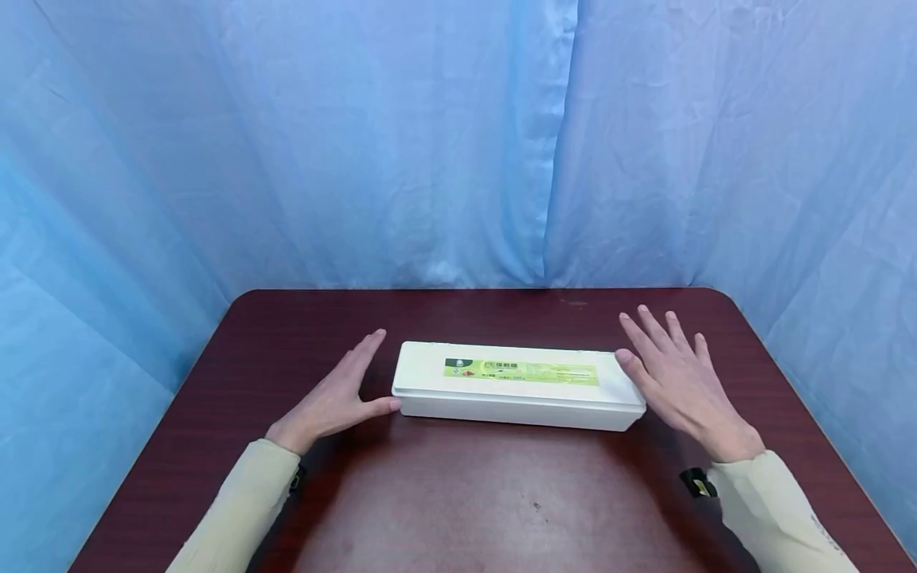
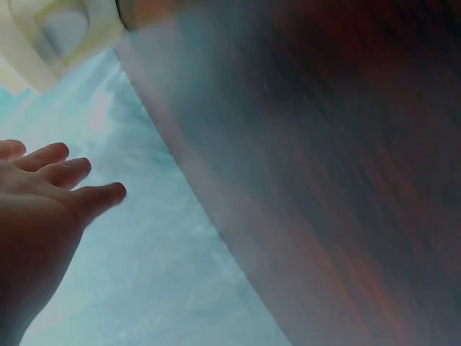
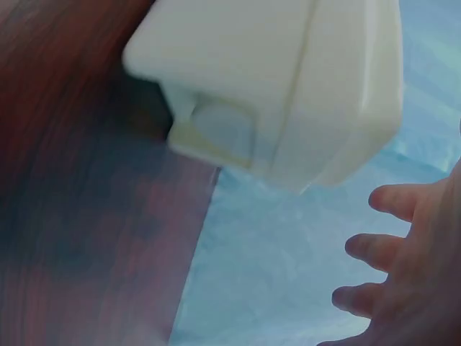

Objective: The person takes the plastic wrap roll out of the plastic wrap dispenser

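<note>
A long white cling film box (image 1: 530, 411) lies on the table with its lid closed. Its top carries a green and yellow label (image 1: 526, 372) with printed characters. My left hand (image 1: 333, 404) is spread at the box's left end, the thumb tip right at the front corner. At the other end my right hand (image 1: 677, 380) is held with fingers straight and apart, its thumb overlapping the lid's corner in the head view. In the right wrist view, the end wall of the box (image 3: 230, 65) stands beside the spread fingers (image 3: 374, 252). Both hands hold nothing.
The dark red wooden table (image 1: 458, 493) has rounded far corners and reflects light near the front. Blue curtains (image 1: 401, 143) hang behind it and along both sides. Black wrist straps (image 1: 698, 482) show below the light sleeves (image 1: 766, 509).
</note>
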Action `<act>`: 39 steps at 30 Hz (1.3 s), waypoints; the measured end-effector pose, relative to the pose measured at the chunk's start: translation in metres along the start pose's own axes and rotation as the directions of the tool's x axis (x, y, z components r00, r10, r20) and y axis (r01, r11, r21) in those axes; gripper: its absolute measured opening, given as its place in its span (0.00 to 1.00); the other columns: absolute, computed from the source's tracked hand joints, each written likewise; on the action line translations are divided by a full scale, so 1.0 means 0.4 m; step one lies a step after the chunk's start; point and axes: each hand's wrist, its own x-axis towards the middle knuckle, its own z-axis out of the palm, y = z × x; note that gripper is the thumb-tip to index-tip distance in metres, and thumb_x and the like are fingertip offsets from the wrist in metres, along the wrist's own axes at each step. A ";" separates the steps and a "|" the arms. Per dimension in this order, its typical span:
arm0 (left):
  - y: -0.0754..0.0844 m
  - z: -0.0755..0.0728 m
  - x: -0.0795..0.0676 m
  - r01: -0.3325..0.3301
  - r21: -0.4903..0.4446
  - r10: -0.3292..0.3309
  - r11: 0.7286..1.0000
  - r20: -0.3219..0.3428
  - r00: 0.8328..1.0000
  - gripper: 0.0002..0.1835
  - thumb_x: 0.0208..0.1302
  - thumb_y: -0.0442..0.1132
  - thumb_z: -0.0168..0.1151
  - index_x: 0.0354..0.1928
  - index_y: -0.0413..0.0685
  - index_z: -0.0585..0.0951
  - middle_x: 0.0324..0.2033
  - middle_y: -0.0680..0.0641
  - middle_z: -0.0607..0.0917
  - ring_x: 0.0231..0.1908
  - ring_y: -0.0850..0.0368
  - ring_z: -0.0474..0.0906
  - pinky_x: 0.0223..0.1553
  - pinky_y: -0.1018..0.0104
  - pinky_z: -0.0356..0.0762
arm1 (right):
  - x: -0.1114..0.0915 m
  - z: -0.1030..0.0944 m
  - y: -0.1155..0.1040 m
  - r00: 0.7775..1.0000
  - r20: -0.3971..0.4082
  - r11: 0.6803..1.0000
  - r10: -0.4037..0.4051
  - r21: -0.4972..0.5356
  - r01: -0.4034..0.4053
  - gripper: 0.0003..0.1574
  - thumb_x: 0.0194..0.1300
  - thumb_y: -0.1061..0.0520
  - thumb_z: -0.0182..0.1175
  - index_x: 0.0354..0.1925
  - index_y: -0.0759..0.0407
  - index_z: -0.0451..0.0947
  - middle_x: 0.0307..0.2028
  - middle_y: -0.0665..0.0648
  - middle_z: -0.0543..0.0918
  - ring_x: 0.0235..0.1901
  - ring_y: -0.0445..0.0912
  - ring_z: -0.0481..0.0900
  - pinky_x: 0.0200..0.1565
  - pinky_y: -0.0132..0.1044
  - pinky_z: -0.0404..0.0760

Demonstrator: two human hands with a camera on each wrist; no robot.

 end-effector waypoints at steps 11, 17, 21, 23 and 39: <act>0.019 0.014 0.014 -0.040 -0.155 0.037 0.987 -0.019 0.999 0.57 0.60 0.53 0.76 0.83 0.51 0.51 0.80 0.41 0.55 0.78 0.41 0.53 0.71 0.35 0.57 | 0.026 0.018 -0.083 0.998 0.008 0.998 -0.057 0.018 0.057 0.42 0.82 0.35 0.42 0.83 0.51 0.51 0.81 0.63 0.51 0.79 0.68 0.41 0.68 0.76 0.40; 0.026 0.023 0.025 -0.051 -0.184 0.048 0.982 -0.016 0.999 0.57 0.59 0.53 0.77 0.83 0.53 0.52 0.80 0.44 0.57 0.78 0.44 0.54 0.72 0.38 0.57 | 0.043 0.035 -0.121 0.995 0.039 0.996 -0.090 0.011 0.090 0.44 0.81 0.33 0.43 0.83 0.50 0.51 0.81 0.61 0.51 0.79 0.67 0.42 0.69 0.74 0.40; 0.032 0.031 0.031 -0.050 -0.196 0.050 0.979 -0.002 0.999 0.58 0.58 0.52 0.78 0.83 0.51 0.51 0.80 0.44 0.57 0.78 0.45 0.53 0.72 0.39 0.56 | 0.057 0.051 -0.147 0.992 0.035 0.993 -0.121 0.000 0.121 0.44 0.80 0.32 0.45 0.83 0.50 0.52 0.81 0.59 0.51 0.79 0.65 0.44 0.70 0.73 0.42; 0.035 0.034 0.033 -0.046 -0.196 0.048 0.980 0.009 0.999 0.59 0.58 0.51 0.78 0.83 0.50 0.51 0.80 0.43 0.56 0.78 0.44 0.53 0.72 0.38 0.56 | 0.063 0.061 -0.160 0.989 0.027 0.990 -0.143 -0.009 0.144 0.45 0.80 0.32 0.45 0.82 0.50 0.54 0.81 0.59 0.53 0.79 0.64 0.45 0.70 0.72 0.44; 0.019 0.050 0.054 -0.015 -0.226 0.018 0.974 0.010 1.000 0.63 0.54 0.49 0.82 0.83 0.48 0.49 0.80 0.42 0.55 0.78 0.43 0.52 0.72 0.39 0.56 | 0.107 0.114 -0.261 0.953 0.091 0.957 -0.289 -0.013 0.291 0.48 0.76 0.27 0.47 0.81 0.49 0.57 0.80 0.55 0.56 0.80 0.59 0.48 0.73 0.67 0.46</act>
